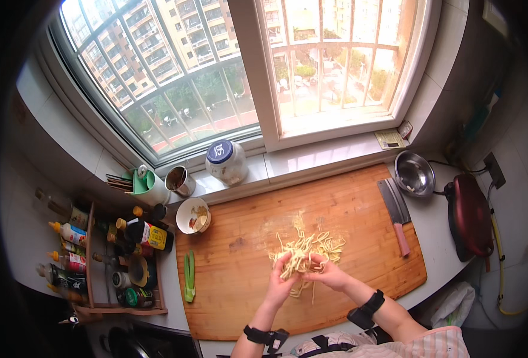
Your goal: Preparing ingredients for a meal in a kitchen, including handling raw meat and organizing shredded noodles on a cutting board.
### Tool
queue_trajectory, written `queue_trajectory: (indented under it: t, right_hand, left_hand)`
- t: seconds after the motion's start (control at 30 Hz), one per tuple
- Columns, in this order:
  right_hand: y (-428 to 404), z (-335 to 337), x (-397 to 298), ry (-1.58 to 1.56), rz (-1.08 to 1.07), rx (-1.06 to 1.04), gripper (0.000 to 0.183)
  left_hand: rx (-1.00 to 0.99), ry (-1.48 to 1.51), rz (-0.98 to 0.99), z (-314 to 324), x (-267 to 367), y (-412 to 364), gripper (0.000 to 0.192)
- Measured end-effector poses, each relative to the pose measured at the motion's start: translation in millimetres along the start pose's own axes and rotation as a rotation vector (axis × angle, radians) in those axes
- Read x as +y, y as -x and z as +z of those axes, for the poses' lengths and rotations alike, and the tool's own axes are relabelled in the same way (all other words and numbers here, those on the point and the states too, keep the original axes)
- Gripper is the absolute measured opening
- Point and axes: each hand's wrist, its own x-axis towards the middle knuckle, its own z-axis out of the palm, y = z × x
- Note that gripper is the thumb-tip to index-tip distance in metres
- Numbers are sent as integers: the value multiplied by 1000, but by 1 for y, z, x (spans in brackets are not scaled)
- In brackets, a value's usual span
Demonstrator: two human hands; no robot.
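Observation:
Both hands hold one loose bundle of cut dough noodles [298, 257] just above a large wooden cutting board [246, 308]. My left hand [281, 279] grips the bundle from the left, and my right hand [331, 274] has its fingers curled around strands at the right. More noodles [331, 246] lie on the board behind and beside the hands, amid a dusting of flour. A few strands hang below the bundle. At the board's left edge lie green vegetable stalks [189, 277], with a white bowl of seasonings [193, 216] behind them.
A cleaver [394, 201] with a pink handle lies at the board's right. Beyond it are a metal bowl [415, 173] and a dark red electric appliance [470, 218]. A rack of bottles [125, 309] stands left. A glass jar [226, 163], a metal cup [180, 181] and a utensil holder [149, 188] line the sill.

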Motion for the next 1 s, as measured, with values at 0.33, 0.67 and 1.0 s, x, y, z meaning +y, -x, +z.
queue_trajectory:
  t: [0.33,0.67,1.0]
  right_hand:
    - [-4,2,1,98,-64,-29,58]
    - [-9,2,0,79,54,-20,67]
    - [4,-17,-8,55,-37,161,33]
  left_hand:
    - [-78,-180,-65,-5,-8,-2,60]
    - [-51,-487,105,-28,-24,-17,44]
    - [-100,-125,17,-34,29,-1,29]
